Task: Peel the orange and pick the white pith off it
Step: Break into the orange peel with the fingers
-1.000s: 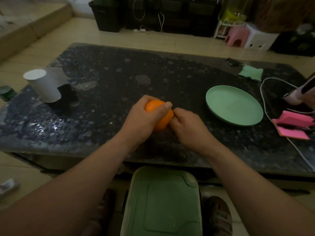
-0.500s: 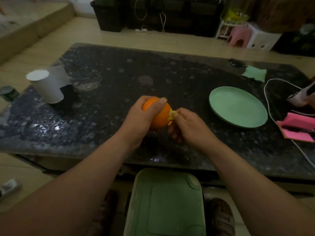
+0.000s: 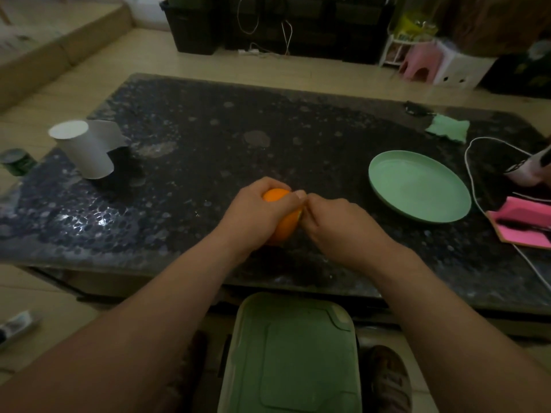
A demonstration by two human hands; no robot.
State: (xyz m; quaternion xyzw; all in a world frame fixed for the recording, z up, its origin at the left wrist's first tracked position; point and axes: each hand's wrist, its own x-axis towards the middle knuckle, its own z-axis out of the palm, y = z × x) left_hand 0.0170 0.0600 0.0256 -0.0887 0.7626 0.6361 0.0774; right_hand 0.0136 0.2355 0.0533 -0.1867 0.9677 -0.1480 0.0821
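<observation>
A dark speckled desk (image 3: pixel 208 138) fills the room's middle, its far half bare from the left edge to the right corner. A pale green bin lid (image 3: pixel 292 353) sits on the floor under the near edge, between the person's forearms. A green plate (image 3: pixel 417 186) lies toward the right edge, well apart from the hands, with bare desk between them. The left hand (image 3: pixel 253 213) wraps over the orange (image 3: pixel 286 227), gripping it just above the desk near the middle of the near edge. The right hand (image 3: pixel 337 225), fingers curled, pinches a pale edge of peel (image 3: pixel 300 215) on the fruit's right side. A white paper cup (image 3: pixel 83 150) leans near the left edge, open surface between it and the hands. A pink pad (image 3: pixel 524 225) overhangs the right edge, a white cable (image 3: pixel 474 186) looping beside the plate. A green cloth (image 3: pixel 447 128) rests near the far right corner.
</observation>
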